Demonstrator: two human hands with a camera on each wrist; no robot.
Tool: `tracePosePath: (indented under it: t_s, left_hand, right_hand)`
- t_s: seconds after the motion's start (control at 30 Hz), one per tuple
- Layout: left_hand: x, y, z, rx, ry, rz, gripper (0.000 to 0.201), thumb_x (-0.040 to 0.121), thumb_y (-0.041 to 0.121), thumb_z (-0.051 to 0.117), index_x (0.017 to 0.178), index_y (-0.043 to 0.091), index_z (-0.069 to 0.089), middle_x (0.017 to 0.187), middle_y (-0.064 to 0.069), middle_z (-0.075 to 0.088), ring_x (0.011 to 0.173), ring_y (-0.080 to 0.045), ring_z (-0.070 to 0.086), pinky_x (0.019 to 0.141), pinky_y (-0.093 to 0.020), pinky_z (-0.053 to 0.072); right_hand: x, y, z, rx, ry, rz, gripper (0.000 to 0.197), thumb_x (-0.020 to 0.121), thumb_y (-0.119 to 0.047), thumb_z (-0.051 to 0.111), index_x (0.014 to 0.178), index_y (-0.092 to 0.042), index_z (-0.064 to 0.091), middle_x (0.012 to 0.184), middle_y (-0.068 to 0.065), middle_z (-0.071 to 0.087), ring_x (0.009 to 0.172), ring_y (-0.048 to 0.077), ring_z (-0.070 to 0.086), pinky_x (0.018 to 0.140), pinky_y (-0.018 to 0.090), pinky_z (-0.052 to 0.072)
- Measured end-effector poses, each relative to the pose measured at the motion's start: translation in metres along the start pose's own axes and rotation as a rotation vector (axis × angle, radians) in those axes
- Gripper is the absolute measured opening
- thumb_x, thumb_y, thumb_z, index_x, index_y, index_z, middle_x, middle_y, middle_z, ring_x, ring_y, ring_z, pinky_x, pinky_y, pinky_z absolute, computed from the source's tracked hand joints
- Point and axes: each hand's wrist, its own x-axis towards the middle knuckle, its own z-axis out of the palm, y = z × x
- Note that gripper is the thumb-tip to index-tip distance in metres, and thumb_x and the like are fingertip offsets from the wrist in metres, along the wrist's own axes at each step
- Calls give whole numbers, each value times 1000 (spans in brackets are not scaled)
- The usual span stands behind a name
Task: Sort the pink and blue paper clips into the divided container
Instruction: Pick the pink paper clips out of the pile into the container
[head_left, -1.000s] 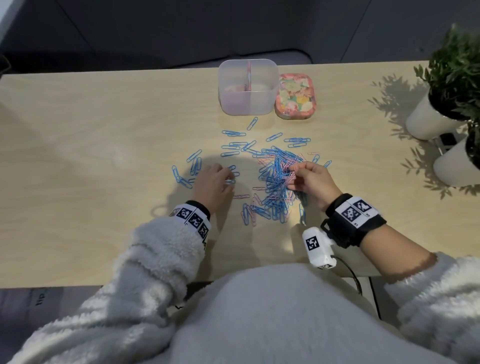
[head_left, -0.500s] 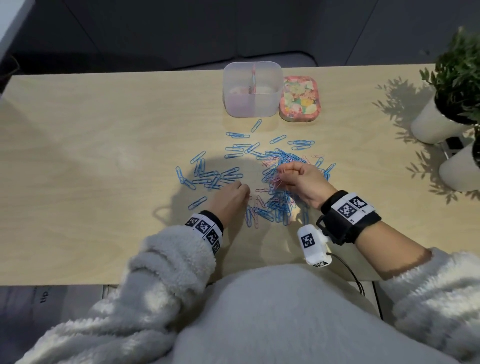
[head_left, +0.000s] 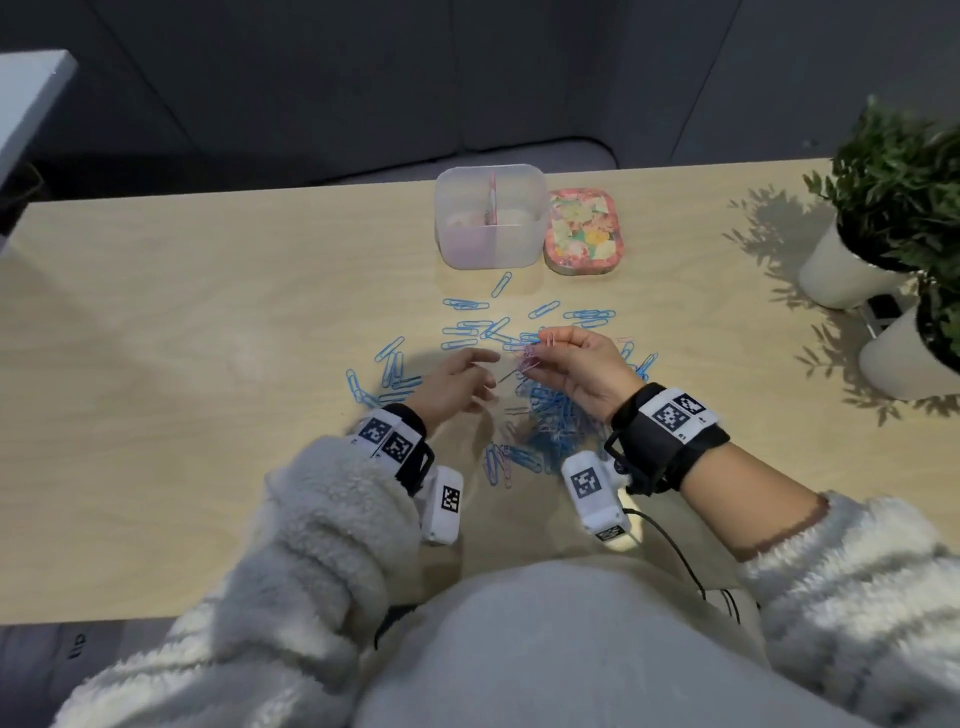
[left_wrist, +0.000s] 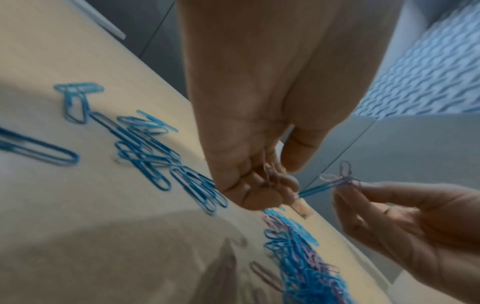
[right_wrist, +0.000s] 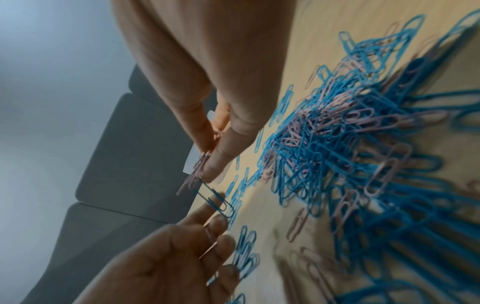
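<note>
A mixed pile of pink and blue paper clips (head_left: 550, 415) lies mid-table, with loose blue clips (head_left: 395, 369) spread to its left. The clear divided container (head_left: 491, 249) stands behind them. My right hand (head_left: 545, 353) is raised over the pile and pinches a small bunch of pink clips (right_wrist: 200, 164). A blue clip (left_wrist: 317, 188) hangs tangled from that bunch. My left hand (head_left: 467, 382) is just left of it, its fingers curled round a few pink clips (left_wrist: 270, 172), and its fingertips meet the blue clip's free end.
A floral tin (head_left: 584, 231) sits against the container's right side. Two potted plants in white pots (head_left: 852, 265) (head_left: 909, 358) stand at the table's right edge. More blue clips (head_left: 589, 314) lie scattered between the pile and the container.
Both hands have lifted off the table. The right hand rose with its pink bunch, and the left moved right from the loose blue clips to meet it.
</note>
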Motion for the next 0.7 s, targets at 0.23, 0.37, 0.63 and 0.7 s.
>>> tracePosePath:
  t_s: [0.23,0.37,0.63,0.7]
  left_hand:
    - [1,4,9,233,-58,228,25,97,29,43,79,19,58,64,7,42,54,-1,39,54,-17,33]
    - [9,2,8,231,6,292,27,97,20,43,82,7,62,64,3,48,41,2,38,46,-16,31]
    - [10,11,2,355,80,363,20,92,22,53,77,10,59,56,7,55,41,4,44,45,-10,30]
    - [10,11,0,319,75,328,16,92,21,55,84,8,60,61,4,59,42,5,47,48,-13,33]
  right_hand:
    - [6,-2,0,163,34,67,16,86,14,47,91,0,53,70,13,64,53,15,68,60,25,60]
    - [6,4,-2,105,8,93,20,87,15,40,94,4,56,84,16,57,68,21,64,63,27,60]
    - [2,13,-5,-446,-244,-56,20,92,-13,54,109,-4,61,78,5,60,59,9,51,53,19,42]
    - [4,17,-7,-560,-181,-191,12,90,-9,56,99,-7,64,71,4,58,51,5,49,50,18,42]
